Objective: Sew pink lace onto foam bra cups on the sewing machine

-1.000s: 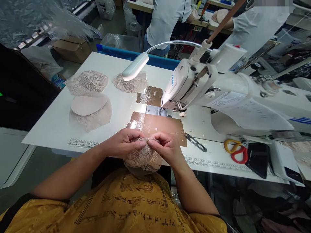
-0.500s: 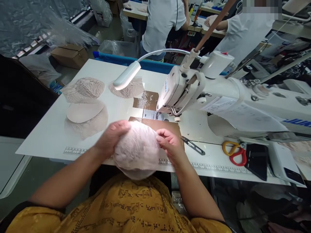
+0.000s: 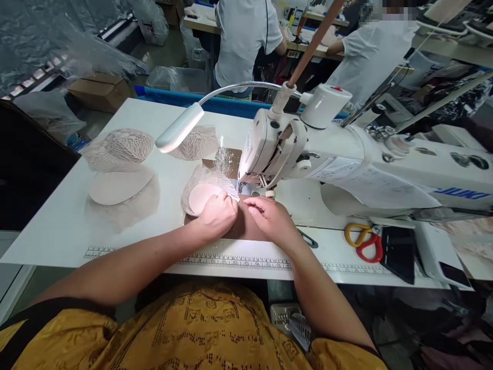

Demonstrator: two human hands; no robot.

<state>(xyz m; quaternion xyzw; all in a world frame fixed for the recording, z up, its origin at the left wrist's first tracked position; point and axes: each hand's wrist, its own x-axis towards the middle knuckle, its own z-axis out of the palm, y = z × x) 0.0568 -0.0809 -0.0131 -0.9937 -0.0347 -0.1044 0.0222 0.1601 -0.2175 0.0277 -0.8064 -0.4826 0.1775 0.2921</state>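
Note:
A pale pink bra cup with a lace layer (image 3: 198, 198) lies at the sewing machine (image 3: 265, 149), its narrow right end close to the needle and presser foot. My left hand (image 3: 219, 213) is closed on the near edge of this cup, knuckles up. Just right of the needle area, my right hand (image 3: 269, 216) has thumb and index finger drawn together by the cup's tip; whatever they pinch is too small to make out. Brown tape (image 3: 246, 226) covers the table under both hands. Thread snips (image 3: 308, 239) are partly hidden behind my right wrist.
Lace pieces (image 3: 119, 146) and a smooth cup piece on lace (image 3: 121, 187) lie at the left. A lamp (image 3: 180, 127) hangs over another lace piece (image 3: 196, 144). Scissors (image 3: 372, 246) and a black phone (image 3: 398, 252) are at the right. Two people work beyond.
The bra cup has gone from above the table's front edge up to the needle, turned so its smooth inner side shows. Both hands moved forward with it, and the left closed into a fist.

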